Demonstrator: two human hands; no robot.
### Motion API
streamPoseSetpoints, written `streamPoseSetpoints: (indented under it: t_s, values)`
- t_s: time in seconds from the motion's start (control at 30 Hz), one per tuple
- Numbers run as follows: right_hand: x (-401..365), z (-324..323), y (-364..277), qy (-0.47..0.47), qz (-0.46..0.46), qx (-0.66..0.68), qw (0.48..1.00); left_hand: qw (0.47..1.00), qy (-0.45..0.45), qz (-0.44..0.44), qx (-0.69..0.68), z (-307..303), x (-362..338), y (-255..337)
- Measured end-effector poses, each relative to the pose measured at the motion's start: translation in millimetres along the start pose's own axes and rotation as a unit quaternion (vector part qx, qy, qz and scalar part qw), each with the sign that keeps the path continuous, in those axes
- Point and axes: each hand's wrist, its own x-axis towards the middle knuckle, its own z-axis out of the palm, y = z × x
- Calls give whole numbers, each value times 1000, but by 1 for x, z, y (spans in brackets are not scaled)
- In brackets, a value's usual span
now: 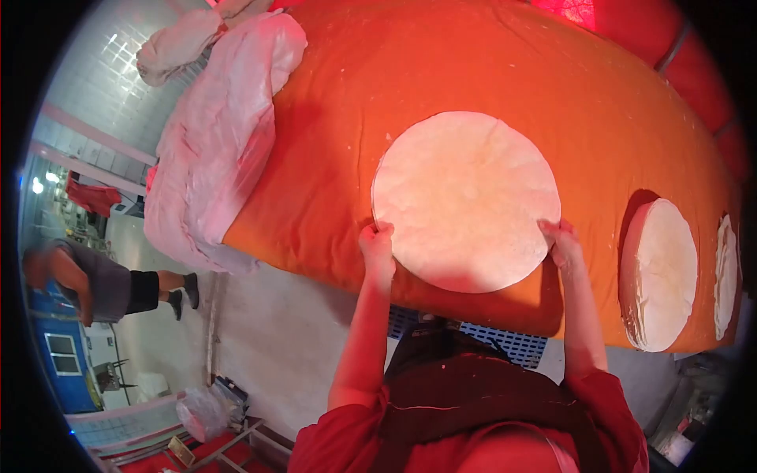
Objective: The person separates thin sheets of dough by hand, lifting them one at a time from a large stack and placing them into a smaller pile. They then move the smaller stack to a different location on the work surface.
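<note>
A large, round, pale flatbread point(469, 197) is in front of me over the orange cloth-covered table point(339, 94). A second thin edge shows along its left side. My left hand point(377, 246) pinches its lower left rim, thumb and fingers closed on the edge. On the opposite side, my right hand point(561, 240) grips the lower right rim in the same way. The near edge of the bread overlaps the front of the table in this view.
To the right stands a thick stack of round flatbreads point(662, 276), with another stack point(725, 277) beyond it. Bunched whitish cloth point(221, 142) covers the table's left end. A person point(102, 276) walks on the floor at far left. Blue slatted mats point(505, 345) lie below the table edge.
</note>
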Motion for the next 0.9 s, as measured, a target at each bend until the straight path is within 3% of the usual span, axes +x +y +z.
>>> streamPoseSetpoints:
  t_s: [0.03, 0.07, 0.1, 0.17, 0.2, 0.33, 0.4, 0.43, 0.5, 0.53, 0.6, 0.67, 0.7, 0.73, 0.8, 0.83, 0.87, 0.9]
  values:
    - [-7, -3, 2, -5, 42, -16, 999, 998, -57, 3, -40, -5, 2, -3]
    - [-9, -3, 3, 7, 13, -24, 1000, 991, -112, 6, -79, -9, 4, -5]
    - [-6, -5, 0, 6, 15, -26, 1000, 991, -109, 5, -80, -9, -7, 10]
    - [-3, -10, -16, -41, 153, 166, 973, 941, -237, -215, -108, -5, -39, 55]
    - [-9, 0, -27, 4, 134, 206, 969, 916, -263, -264, -146, -9, -42, 51]
    - [3, -15, -11, -53, 135, 291, 946, 934, -189, -198, -228, 0, -39, 41]
    - [35, -48, 37, 65, -15, 104, 992, 968, -193, -116, -115, 2, -27, 19]
    - [34, -47, 35, 70, -18, 105, 992, 966, -198, -118, -114, 4, -25, 9]
    - [27, -33, 31, 75, -24, 68, 995, 992, -84, -63, -62, 9, -27, 3]
    - [26, -30, 27, 83, -28, 71, 994, 992, -94, -64, -60, 6, -26, 3]
    - [15, -29, 15, -63, 94, 184, 976, 981, -180, 1, 72, 0, -22, 26]
    - [-18, -22, 0, -108, 105, 211, 966, 979, -181, -38, -89, 0, 3, 23]
    - [-28, -19, 1, -81, 122, 161, 976, 964, -164, -165, -130, 2, 16, 32]
    - [-41, -5, -4, -41, 139, 164, 976, 947, -218, -191, -135, -4, 38, 26]
    - [-56, 7, 8, -2, 123, 216, 969, 941, -271, -172, -104, 12, 32, 51]
    - [-60, 12, 16, 25, 63, 189, 980, 952, -253, -164, -53, 6, 58, 33]
    - [-63, 15, 13, 15, 52, 209, 976, 935, -299, -186, -33, 11, 64, 39]
    - [-63, 18, 10, 29, 59, 211, 975, 935, -323, -149, 3, 0, 81, 29]
